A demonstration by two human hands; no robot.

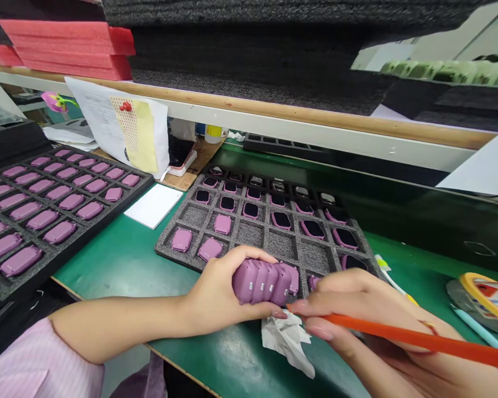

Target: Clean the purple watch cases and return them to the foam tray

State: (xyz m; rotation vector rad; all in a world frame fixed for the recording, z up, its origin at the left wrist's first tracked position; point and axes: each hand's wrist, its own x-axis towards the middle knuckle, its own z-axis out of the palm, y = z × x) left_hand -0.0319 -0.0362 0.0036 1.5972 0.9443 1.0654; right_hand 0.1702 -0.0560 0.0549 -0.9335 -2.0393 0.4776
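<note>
Closed grip, left hand (222, 290) on row of purple cases (262, 282) — thumb below, fingers above, right hand (369, 315) pinching orange stick (402, 333), tip near cases.

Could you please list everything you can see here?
Stacked cases: at least four, purple, left hand
Centre tray: one, grey, holding purple and dark-screened pieces
Left tray: one, grey, holding many purple pieces
Tool: one, orange, right hand
Tissue: one, white, below stack
Card: one, white, between trays
Note: one, yellow, behind card
Red foam: stack, shelf's left
Black foam: stack, on shelf
Worktable: one, green, beneath
Smaller clutter: uncounted, mixed colours, around edges
Hands: two, bare, left and right
</note>
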